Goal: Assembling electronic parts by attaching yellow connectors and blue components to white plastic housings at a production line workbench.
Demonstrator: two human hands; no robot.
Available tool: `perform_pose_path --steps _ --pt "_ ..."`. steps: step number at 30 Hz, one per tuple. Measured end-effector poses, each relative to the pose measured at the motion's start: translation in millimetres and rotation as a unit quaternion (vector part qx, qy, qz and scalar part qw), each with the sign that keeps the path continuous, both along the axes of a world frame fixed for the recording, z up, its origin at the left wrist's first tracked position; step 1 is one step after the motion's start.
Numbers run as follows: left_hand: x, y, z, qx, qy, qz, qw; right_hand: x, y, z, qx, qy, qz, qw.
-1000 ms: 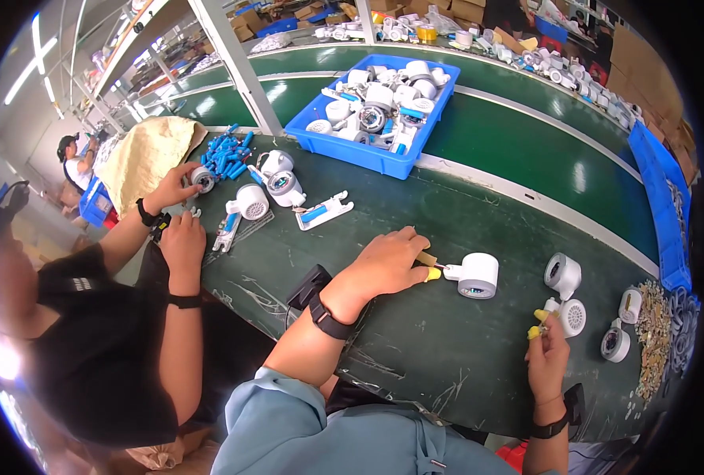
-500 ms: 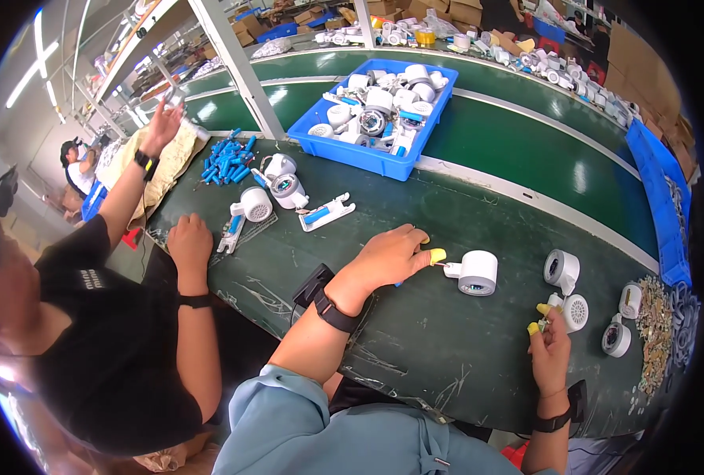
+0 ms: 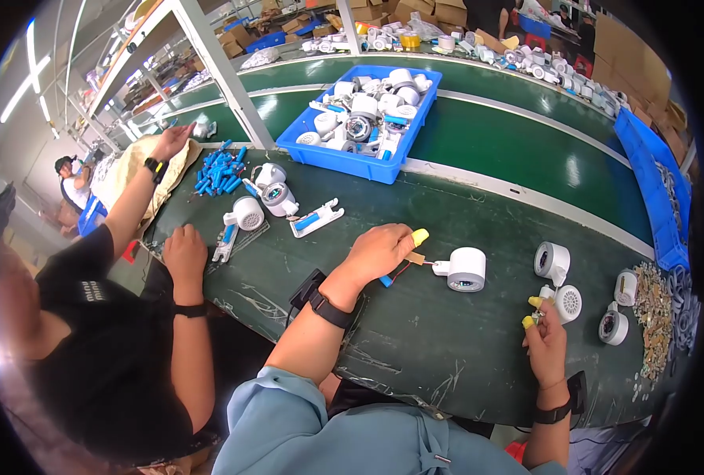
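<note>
My left hand (image 3: 382, 252) is over the green bench, its thumb raised in a yellow finger cot; its other fingertips are partly hidden. Just beyond it is a small tan board (image 3: 416, 259), wired to a white round housing (image 3: 466, 267) and, by a red lead, to a blue battery cell (image 3: 386, 281). In my right hand (image 3: 548, 342), two yellow-capped fingertips pinch something small and pale that I cannot make out. Close above that hand are a white housing with a round grille (image 3: 569, 303) and another with a grey ring (image 3: 554, 261).
A blue bin (image 3: 383, 170) full of white housings stands at the bench's back edge. Blue cells (image 3: 220, 170) are piled near a co-worker's arm (image 3: 126, 202) at left. Small metallic parts (image 3: 651, 317) and grey rings (image 3: 684, 313) lie at far right, below another blue bin (image 3: 645, 170).
My left thumb has lifted, uncovering the tan board. My right hand holds nearly the same pose. The co-worker's far hand has come down. The whole view has shifted slightly.
</note>
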State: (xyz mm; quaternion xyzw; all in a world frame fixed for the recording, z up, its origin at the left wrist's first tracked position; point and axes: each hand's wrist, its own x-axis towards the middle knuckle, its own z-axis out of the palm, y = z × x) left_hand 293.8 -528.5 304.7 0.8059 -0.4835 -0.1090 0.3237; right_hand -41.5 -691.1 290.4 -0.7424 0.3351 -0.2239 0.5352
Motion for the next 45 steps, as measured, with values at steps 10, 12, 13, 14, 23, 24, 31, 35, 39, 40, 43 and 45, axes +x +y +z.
perform_pose_path --steps 10,12,13,14,23,24,31,35,39,40,43,45 --pt "22.2 3.1 64.3 -0.008 -0.051 -0.112 0.992 1.3 -4.0 -1.1 0.017 -0.004 0.003 1.000" --pt "46.8 -5.6 100.2 0.027 -0.106 -0.084 0.990 2.1 -4.6 -1.3 0.012 0.001 -0.008 1.000" --pt "70.6 -5.1 102.4 -0.036 -0.163 -0.042 0.985 3.1 -4.4 -0.7 0.014 0.000 -0.005 1.000" --pt "98.7 -9.7 114.9 -0.014 -0.168 -0.030 0.985 2.4 -5.0 0.3 0.015 0.002 -0.010 1.000" --pt "341.3 117.6 115.0 0.135 -0.288 0.422 0.849 5.0 0.7 9.7 0.023 0.017 -0.006 1.000" --pt "356.3 137.4 91.2 0.138 -0.309 0.438 0.833 5.0 2.8 10.9 0.022 0.014 -0.018 0.999" --pt "396.7 182.8 -46.6 0.198 -0.128 0.520 0.821 6.9 5.0 12.9 -0.009 0.005 -0.021 1.000" --pt "402.5 200.5 -45.6 0.189 -0.136 0.356 0.905 6.9 -1.0 13.0 -0.015 0.019 -0.013 1.000" --pt "445.6 246.1 -95.0 0.059 -0.158 0.435 0.884 14.2 0.0 21.0 -0.027 0.017 -0.028 0.999" --pt "455.4 263.4 -96.4 0.023 -0.167 0.454 0.875 11.0 1.7 21.9 -0.031 0.014 -0.023 0.999" --pt "476.3 320.8 -79.2 -0.101 -0.194 0.530 0.819 4.7 -6.4 14.5 -0.045 0.001 -0.003 0.999" --pt "475.4 319.1 -58.8 -0.144 -0.203 0.550 0.797 2.7 -6.0 10.7 -0.058 0.002 0.001 0.998"
